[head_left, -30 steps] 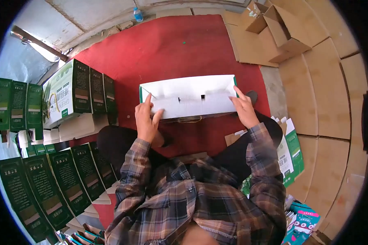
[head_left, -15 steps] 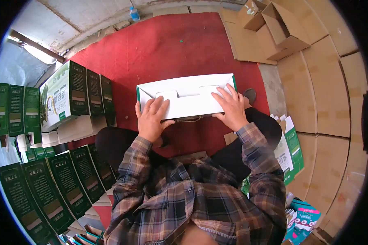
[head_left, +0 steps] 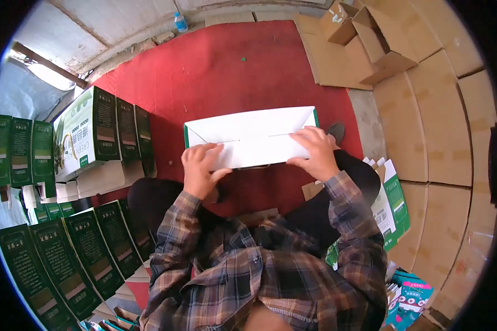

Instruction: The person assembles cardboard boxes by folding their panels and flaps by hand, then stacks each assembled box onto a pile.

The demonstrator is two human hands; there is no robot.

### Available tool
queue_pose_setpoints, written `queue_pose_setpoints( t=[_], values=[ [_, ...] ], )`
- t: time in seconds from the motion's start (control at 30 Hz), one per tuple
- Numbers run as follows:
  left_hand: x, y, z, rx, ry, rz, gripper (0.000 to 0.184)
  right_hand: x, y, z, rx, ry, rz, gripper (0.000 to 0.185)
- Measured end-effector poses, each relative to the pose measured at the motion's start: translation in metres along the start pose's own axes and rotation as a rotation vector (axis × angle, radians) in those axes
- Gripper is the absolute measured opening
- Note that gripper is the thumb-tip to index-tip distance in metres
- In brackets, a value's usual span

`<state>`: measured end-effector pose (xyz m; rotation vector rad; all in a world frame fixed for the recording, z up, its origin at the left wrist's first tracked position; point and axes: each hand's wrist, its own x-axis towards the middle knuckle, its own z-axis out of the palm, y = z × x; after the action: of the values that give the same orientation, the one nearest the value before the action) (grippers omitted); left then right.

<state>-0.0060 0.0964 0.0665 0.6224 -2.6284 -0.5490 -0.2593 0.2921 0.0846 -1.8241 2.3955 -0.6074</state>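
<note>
Looks moderately bright under soft, diffuse light, washing nearly white at the gap (head_left: 49,76) in the upper left. Drops shadow onto the red mat (head_left: 226,66) beside the green boxes (head_left: 105,124). Shows pale, faint-edged folds on the white carton (head_left: 259,153). Bows strongly like a fisheye, falls to black at the corners, and softens small print (head_left: 25,267) near the rim.

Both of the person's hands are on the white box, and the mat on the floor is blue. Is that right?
Not quite: the mat is red, not blue, as the head view shows. The left hand and right hand are both on the white box.
</note>
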Motion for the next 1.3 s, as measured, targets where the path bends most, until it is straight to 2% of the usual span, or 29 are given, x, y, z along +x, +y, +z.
queue_pose_setpoints(
  t=[0.1,0.13,0.17,0.2,0.23,0.3,0.33,0.4,0.47,0.53,0.57,0.6,0.63,0.7,0.73,0.77,0.8,0.83,0.87,0.9,0.93,1.0,1.07,1.1,1.13,1.17,1.2,1.3],
  values=[
    [0.010,-0.031,-0.012,-0.063,0.363,-0.109,0.039,0.002,0.042,0.003,0.342,0.340,0.300,0.034],
    [0.020,-0.040,-0.017,-0.160,0.437,-0.218,0.031,0.009,0.061,0.008,0.414,0.431,0.408,0.031],
    [0.027,-0.062,-0.011,-0.345,0.467,-0.393,0.028,0.014,0.078,0.017,0.416,0.433,0.405,0.031],
    [0.026,-0.088,0.003,-0.532,0.489,-0.565,0.028,0.016,0.095,0.029,0.567,0.316,0.575,0.033],
    [0.021,-0.109,0.015,-0.662,0.365,-0.733,0.034,0.014,0.111,0.042,0.716,0.195,0.741,0.037],
    [0.015,-0.148,0.042,-0.843,0.101,-1.001,0.049,0.010,0.138,0.075,0.845,-0.021,0.879,0.041],
    [0.004,-0.176,0.071,-1.299,-0.042,-1.081,0.052,0.006,0.150,0.093,0.853,-0.104,0.947,0.041],
    [-0.002,-0.162,0.090,-1.292,-0.074,-1.203,0.046,-0.008,0.182,0.128,0.931,-0.105,0.985,0.040],
    [0.001,-0.141,0.077,-1.299,-0.123,-1.148,0.043,-0.024,0.213,0.158,1.081,-0.125,1.063,0.040],
    [0.001,-0.142,0.073,-1.303,-0.164,-1.096,0.041,-0.016,0.184,0.128,1.035,-0.156,1.030,0.040],
    [-0.004,-0.156,0.079,-1.291,-0.156,-1.007,0.041,-0.007,0.161,0.106,1.022,-0.148,0.999,0.040],
    [-0.004,-0.163,0.083,-1.279,-0.146,-0.914,0.040,0.002,0.143,0.084,1.052,-0.115,0.968,0.040],
    [-0.001,-0.156,0.077,-1.280,-0.145,-0.912,0.040,0.008,0.127,0.066,1.103,-0.072,0.937,0.040],
    [0.016,-0.124,0.044,-1.483,0.120,-0.798,0.043,0.012,0.104,0.040,1.259,0.040,0.871,0.038],
    [0.021,-0.113,0.027,-1.436,0.200,-0.708,0.048,0.014,0.098,0.030,1.411,0.146,0.799,0.037],
    [0.028,-0.097,0.006,-1.579,0.177,-0.642,0.050,0.017,0.095,0.023,1.604,0.206,0.797,0.033],
    [0.030,-0.086,-0.006,-1.719,0.150,-0.578,0.053,0.016,0.086,0.010,1.505,0.197,0.712,0.033],
    [0.028,-0.091,-0.008,-1.754,0.127,-0.577,0.057,0.013,0.091,0.014,1.457,0.197,0.742,0.036],
    [0.021,-0.110,0.005,-1.674,0.134,-0.534,0.059,0.010,0.100,0.018,1.409,0.199,0.769,0.038],
    [0.022,-0.106,0.007,-1.644,0.194,-0.630,0.059,0.007,0.106,0.020,1.406,0.113,0.912,0.046],
    [0.026,-0.098,0.010,-1.613,0.254,-0.722,0.059,0.005,0.111,0.028,1.394,0.057,0.934,0.051],
    [0.016,-0.099,0.025,-1.639,0.169,-0.738,0.057,-0.003,0.114,0.043,1.313,-0.035,0.956,0.055],
    [-0.006,-0.142,0.072,-1.726,0.180,-1.026,0.054,-0.009,0.117,0.059,1.213,-0.079,0.974,0.054],
    [-0.015,-0.158,0.084,-1.726,0.180,-1.027,0.054,-0.015,0.114,0.061,1.240,-0.080,1.015,0.050],
    [-0.024,-0.166,0.092,-1.565,0.092,-0.982,0.051,-0.024,0.115,0.066,1.268,-0.084,1.066,0.047],
    [-0.035,-0.173,0.100,-1.405,0.003,-0.935,0.048,-0.033,0.135,0.090,1.248,-0.099,0.987,0.041],
    [-0.031,-0.159,0.090,-1.405,-0.002,-0.944,0.048,-0.036,0.139,0.097,1.248,-0.103,0.997,0.041],
    [-0.010,-0.113,0.053,-1.228,-0.068,-0.936,0.045,-0.039,0.130,0.108,1.178,-0.027,0.813,0.033]
  ],
)
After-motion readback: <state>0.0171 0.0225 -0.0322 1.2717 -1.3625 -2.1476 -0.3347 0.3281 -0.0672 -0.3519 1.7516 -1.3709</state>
